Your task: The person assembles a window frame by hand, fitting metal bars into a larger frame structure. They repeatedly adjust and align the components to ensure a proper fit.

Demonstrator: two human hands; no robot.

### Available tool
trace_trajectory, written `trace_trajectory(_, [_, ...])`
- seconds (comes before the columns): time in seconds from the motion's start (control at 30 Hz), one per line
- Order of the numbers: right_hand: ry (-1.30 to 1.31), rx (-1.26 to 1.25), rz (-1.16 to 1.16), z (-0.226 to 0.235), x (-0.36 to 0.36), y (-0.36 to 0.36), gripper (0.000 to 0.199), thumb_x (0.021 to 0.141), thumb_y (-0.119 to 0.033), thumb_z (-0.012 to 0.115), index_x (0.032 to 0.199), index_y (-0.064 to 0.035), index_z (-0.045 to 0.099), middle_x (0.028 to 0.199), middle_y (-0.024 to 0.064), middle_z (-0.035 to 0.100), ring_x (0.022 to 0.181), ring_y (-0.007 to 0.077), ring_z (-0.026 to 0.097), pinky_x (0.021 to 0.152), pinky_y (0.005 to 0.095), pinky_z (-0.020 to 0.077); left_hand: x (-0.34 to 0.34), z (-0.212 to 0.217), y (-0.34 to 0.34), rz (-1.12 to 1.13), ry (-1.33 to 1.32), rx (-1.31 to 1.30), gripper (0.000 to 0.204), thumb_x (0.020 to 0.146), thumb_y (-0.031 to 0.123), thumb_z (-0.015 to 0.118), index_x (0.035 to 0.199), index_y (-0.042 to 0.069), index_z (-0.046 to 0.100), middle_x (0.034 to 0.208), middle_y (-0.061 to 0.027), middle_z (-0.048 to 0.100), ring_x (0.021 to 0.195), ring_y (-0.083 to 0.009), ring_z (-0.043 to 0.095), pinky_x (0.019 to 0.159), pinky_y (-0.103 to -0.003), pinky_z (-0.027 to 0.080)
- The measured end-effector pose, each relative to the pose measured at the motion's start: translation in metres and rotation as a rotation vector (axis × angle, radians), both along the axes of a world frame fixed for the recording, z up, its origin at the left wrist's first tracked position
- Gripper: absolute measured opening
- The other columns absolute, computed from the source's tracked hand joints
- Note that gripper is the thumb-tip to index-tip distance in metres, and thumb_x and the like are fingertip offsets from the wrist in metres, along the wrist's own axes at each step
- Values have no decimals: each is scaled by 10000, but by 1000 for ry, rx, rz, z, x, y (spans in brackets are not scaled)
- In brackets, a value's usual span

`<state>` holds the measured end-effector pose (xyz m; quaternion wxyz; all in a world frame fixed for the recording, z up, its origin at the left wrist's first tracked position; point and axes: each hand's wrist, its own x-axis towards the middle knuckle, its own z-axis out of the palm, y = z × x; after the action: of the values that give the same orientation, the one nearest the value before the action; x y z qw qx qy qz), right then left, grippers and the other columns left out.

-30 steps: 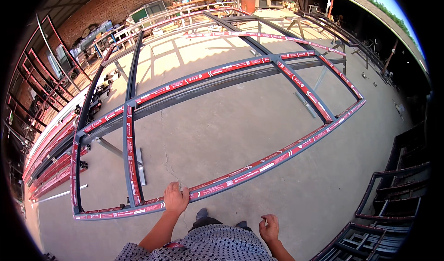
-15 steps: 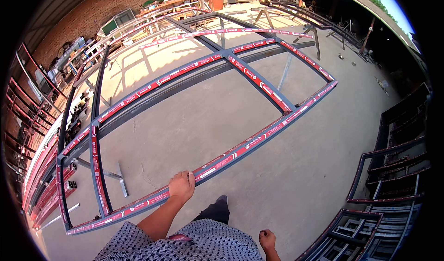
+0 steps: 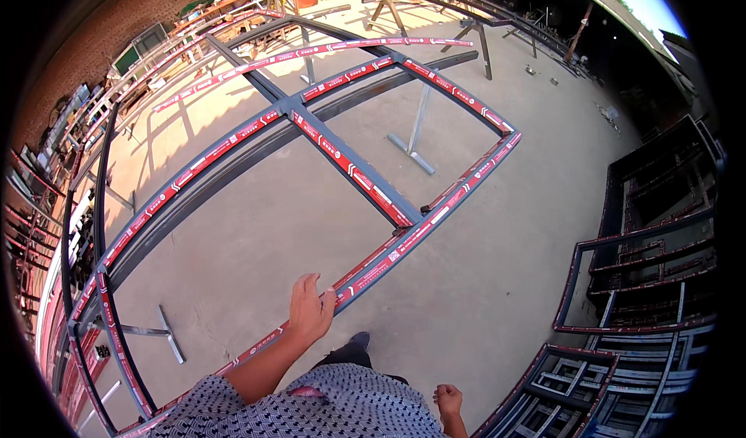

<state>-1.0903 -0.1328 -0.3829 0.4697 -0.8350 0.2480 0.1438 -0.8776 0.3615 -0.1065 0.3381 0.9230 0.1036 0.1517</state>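
A large dark metal frame (image 3: 381, 262), faced with red-and-white printed tape, lies flat, raised above the floor on supports. Its crossbar (image 3: 350, 166) runs from the near rail to the middle rail. My left hand (image 3: 311, 311) is at the near rail, fingers stretched forward and a little apart, thumb by the taped face; it does not wrap round the rail, and whether the palm touches it I cannot tell. Low beside my body hangs my right hand (image 3: 448, 399), away from the frame, with its fingers curled in and nothing visible in them.
A metal support leg (image 3: 416, 151) stands under the frame. Stacked frames (image 3: 637, 329) lie at the right. Trestles (image 3: 482, 46) and more long bars stand farther back. Red-taped lengths (image 3: 54, 314) are piled at the left, near a brick wall (image 3: 85, 38).
My view has moved rightward along the frame, which now sits farther left. My left hand has loosened from its grip on the rail, its fingers straightening. My right hand stays curled.
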Motion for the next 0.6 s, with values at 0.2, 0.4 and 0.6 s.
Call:
trace_trajectory(0.2, [-172, 157, -268, 2, 109, -47, 203, 1043, -141, 618, 1110, 36, 693, 835, 86, 697, 658, 166, 665, 586, 288, 548, 156, 59, -100, -221, -74, -65, 463, 1024, 236, 666, 1365, -69, 597, 1368, -277, 598, 1290, -451, 575, 1127, -512, 467])
trace_trajectory(0.4, [44, 26, -78, -45, 144, -147, 234, 1038, -190, 691, 1101, 24, 762, 926, 98, 775, 773, 199, 721, 670, 359, 589, 249, 28, -194, -207, -64, -14, 481, 989, 222, 701, 1348, -82, 600, 1340, -256, 596, 1287, -441, 566, 1124, -511, 464])
trace_trajectory(0.6, [363, 351, -92, -48, 243, -327, 185, 984, -230, 715, 1011, -51, 750, 902, 68, 731, 846, 215, 693, 722, 422, 550, 304, 9, -256, 39, 1, 181, 500, 971, 232, 716, 1338, -90, 606, 1341, -252, 595, 1277, -442, 561, 1135, -508, 446])
